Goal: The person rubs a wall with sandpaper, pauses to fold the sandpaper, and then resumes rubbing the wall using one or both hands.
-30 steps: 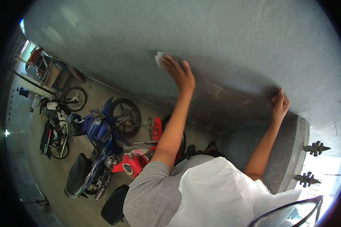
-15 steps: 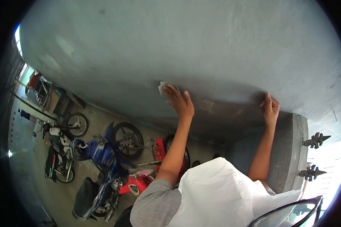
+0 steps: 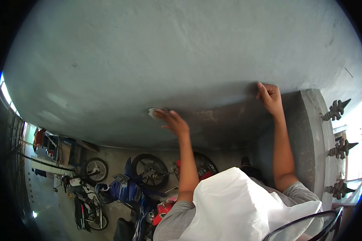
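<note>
Against the grey wall (image 3: 169, 52) that fills the far part of the scene, the person's left hand (image 3: 173, 122) presses a small pale piece (image 3: 152, 112), its fingers stretched out over it and the thumb set apart. The piece lies between those fingers and the wall, with its left edge showing; its material is too small to make out. Farther right, the right hand (image 3: 270, 97) is curled in on itself, thumb foremost, close to the wall; whether it touches the surface cannot be told. Brownish patches (image 3: 207, 115) mark the wall between the two hands. To the right of the right arm rises a concrete pillar (image 3: 315, 120), with dark metal spikes (image 3: 337, 109) along its right side. On the left, a blue motorcycle (image 3: 126, 190) stands on the floor (image 3: 120, 154), with a red motorcycle (image 3: 163, 209) just to its right and a black-seated motorcycle (image 3: 79, 213) to its left. Nearest are a white covering (image 3: 233, 205) and, at right, a dark eyeglass frame (image 3: 299, 221).
</note>
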Tool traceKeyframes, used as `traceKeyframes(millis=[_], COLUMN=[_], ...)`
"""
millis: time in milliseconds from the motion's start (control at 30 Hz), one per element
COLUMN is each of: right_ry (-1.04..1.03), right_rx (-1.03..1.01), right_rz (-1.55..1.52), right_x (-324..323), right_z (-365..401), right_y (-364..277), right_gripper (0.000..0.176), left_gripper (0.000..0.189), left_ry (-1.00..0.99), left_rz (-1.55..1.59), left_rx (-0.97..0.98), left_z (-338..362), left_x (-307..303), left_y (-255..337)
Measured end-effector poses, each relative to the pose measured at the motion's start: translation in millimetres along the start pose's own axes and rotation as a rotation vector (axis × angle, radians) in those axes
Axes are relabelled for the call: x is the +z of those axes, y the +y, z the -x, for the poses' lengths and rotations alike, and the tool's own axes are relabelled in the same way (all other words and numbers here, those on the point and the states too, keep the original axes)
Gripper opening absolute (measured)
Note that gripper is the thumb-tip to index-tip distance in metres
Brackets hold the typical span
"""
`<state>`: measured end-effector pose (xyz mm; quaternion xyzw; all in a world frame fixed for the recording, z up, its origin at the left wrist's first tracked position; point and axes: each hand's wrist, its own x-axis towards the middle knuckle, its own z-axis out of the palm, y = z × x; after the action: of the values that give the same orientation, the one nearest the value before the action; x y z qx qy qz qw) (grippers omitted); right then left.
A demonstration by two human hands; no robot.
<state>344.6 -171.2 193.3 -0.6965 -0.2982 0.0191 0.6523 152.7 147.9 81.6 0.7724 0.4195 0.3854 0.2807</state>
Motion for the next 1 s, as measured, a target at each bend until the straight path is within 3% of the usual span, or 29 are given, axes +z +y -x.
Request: traceKeyframes(millis=[67, 167, 367, 600, 700, 767, 900, 1000], right_ry=[0.001, 0.001, 0.010, 0.004, 0.034, 0.033, 0.044, 0.024], right_rx=[0.004, 0.007, -0.024, -0.007, -0.017, -0.014, 0.019, 0.036], right_rz=[-0.001, -0.016, 0.006, -0.019, -0.035, -0.037, -0.034, -0.046], right_x=[-2.7, -1.0, 1.7, 0.4, 2.3, 1.5, 1.2, 0.5], right_z=[-0.7, 0.9, -0.8, 1.0, 0.5, 0.2, 1.2, 1.3], right_y=[1.4, 2.8, 1.3, -2.1, 4.0, 7.7, -0.6, 0.7], right_gripper=[0.057, 0.056, 0.056, 0.057, 0.057, 0.057, 0.057, 0.058], left_gripper=[0.096, 0.097, 0.097, 0.095, 0.094, 0.093, 0.093, 0.091], left_ry=[0.125, 0.202, 0.011, 0.164, 0.173, -0.031, -0.059, 0.061], left_rz=[0.084, 0.162, 0.058, 0.191, 0.194, 0.162, 0.126, 0.171], left_rx=[-0.094, -0.072, -0.014, -0.140, 0.027, -0.026, -0.034, -0.018], left_z=[-29.8, -47.6, 3.1, -45.3, -10.9, 21.9, 21.0, -18.7], left_x=[-15.5, -12.2, 2.4, -24.6, 6.6, 13.0, 8.6, -5.6], left_y=[-15.9, -29.2, -5.4, -27.8, -23.3, -8.8, -12.2, -17.4])
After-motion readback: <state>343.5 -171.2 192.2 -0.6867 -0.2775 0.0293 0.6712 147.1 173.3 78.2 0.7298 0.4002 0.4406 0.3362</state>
